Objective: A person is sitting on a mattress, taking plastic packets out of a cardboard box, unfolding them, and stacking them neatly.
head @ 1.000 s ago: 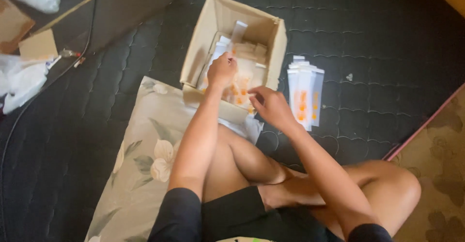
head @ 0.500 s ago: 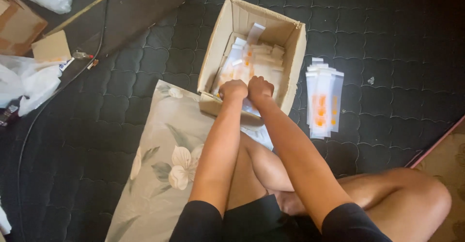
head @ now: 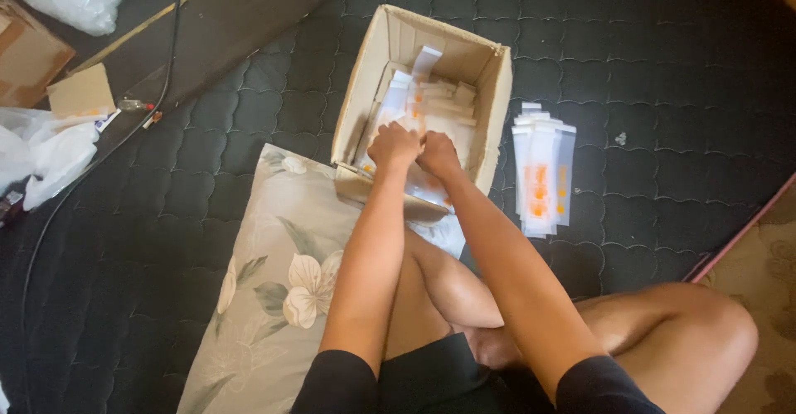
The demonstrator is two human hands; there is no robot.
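An open cardboard box [head: 371, 82] stands on a dark quilted mattress in front of me, filled with several white packets with orange marks [head: 423, 103]. My left hand [head: 393, 145] and my right hand [head: 437, 154] are side by side over the box's near edge, fingers curled down into the packets. What each hand grips is hidden under the knuckles. A clear plastic sleeve [head: 423, 192] shows just below the hands at the box's near flap.
A stack of white and orange packets [head: 541, 167] lies right of the box. A floral pillow [head: 265, 290] lies under my left arm. My bare legs [head: 663, 331] are folded at lower right. Plastic bags [head: 46, 157], cardboard pieces [head: 79, 91] and a cable [head: 166, 66] are at left.
My hands came together from apart and now sit side by side at the box's near edge. The view shifted a little, so the box appears more to the right.
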